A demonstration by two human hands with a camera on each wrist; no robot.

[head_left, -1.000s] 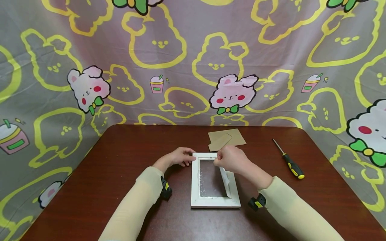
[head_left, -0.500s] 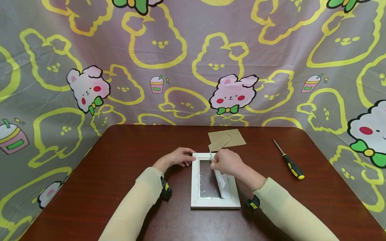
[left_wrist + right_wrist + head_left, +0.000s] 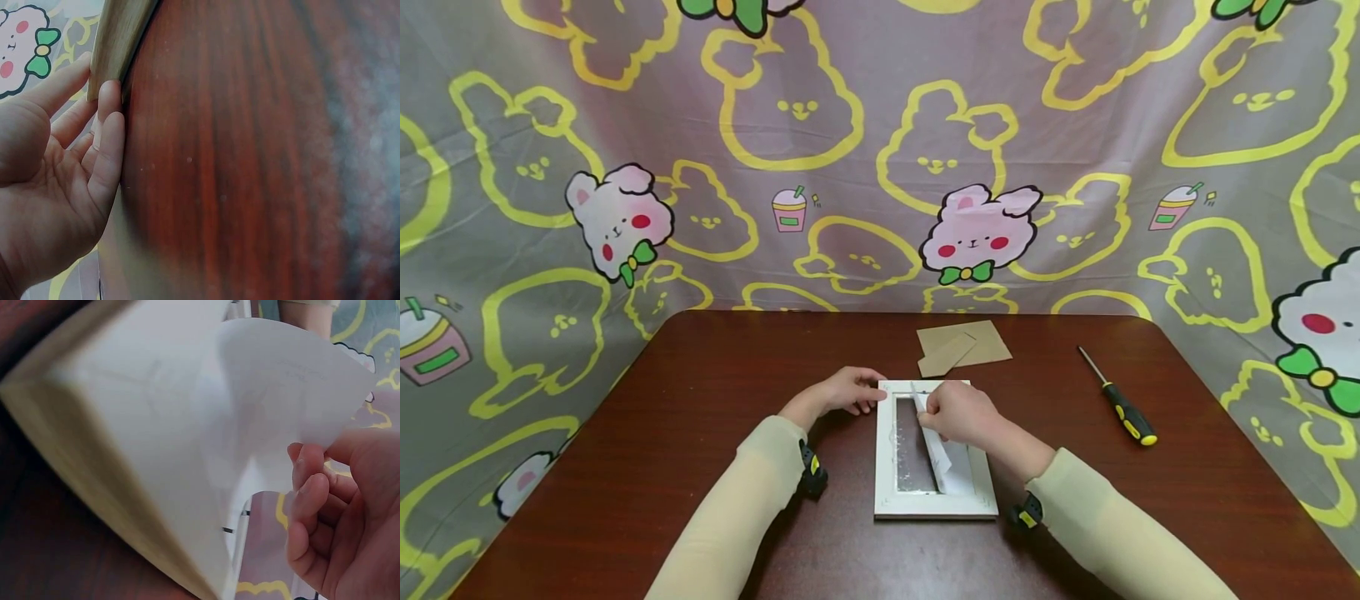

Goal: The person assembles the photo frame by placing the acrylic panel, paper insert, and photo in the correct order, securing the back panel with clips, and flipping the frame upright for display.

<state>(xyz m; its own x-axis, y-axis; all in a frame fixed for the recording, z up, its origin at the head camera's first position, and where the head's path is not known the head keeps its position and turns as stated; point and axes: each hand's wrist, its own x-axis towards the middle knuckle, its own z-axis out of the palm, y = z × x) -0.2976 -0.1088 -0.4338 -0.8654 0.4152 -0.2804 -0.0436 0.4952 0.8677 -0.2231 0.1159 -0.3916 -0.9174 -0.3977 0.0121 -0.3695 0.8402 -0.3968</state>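
A white picture frame (image 3: 886,450) lies on the brown table, its dark, speckled pane (image 3: 912,454) partly bare. My left hand (image 3: 850,389) holds the frame's far left corner; in the left wrist view, its thumb and fingertips meet the wooden edge (image 3: 115,44). Over the frame's right half, my right hand (image 3: 962,412) pinches a thin white sheet (image 3: 938,458) between thumb and fingers. That sheet (image 3: 281,394) rises and bends over the frame in the right wrist view, with faint marks on it. Small dark tabs (image 3: 229,530) show at the inner border.
Two pieces of brown cardboard (image 3: 992,342), one on top of the other, lie just behind the frame. A screwdriver (image 3: 1123,408) with a black and yellow handle rests on the right. A patterned cloth (image 3: 850,192) hangs behind the table (image 3: 737,358).
My right hand has moved left and slightly nearer, drawing the white sheet leftward across the pane, so less of the pane shows. The left hand and frame have stayed in place.
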